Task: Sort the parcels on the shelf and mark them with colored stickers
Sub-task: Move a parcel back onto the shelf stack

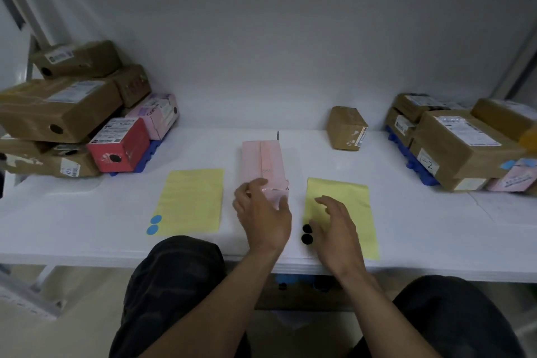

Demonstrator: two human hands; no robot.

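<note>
Pink parcel (263, 160) lies lengthwise mid-shelf on the white shelf (87, 212), between two yellow sheets; left hand (261, 212) grips its near end, thumb on top, fingers curled round the right side; right hand (334, 227) hovers over right yellow sheet (360, 203), fingers loose, holding nothing; black stickers (307, 234) just beside it; blue stickers (154, 224) at left yellow sheet (191, 200) corner.

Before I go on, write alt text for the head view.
A person's left hand holds the near end of a pink parcel on a white shelf, while the open right hand hovers over a yellow sheet beside two black stickers. Brown parcels are stacked at both sides.
</note>
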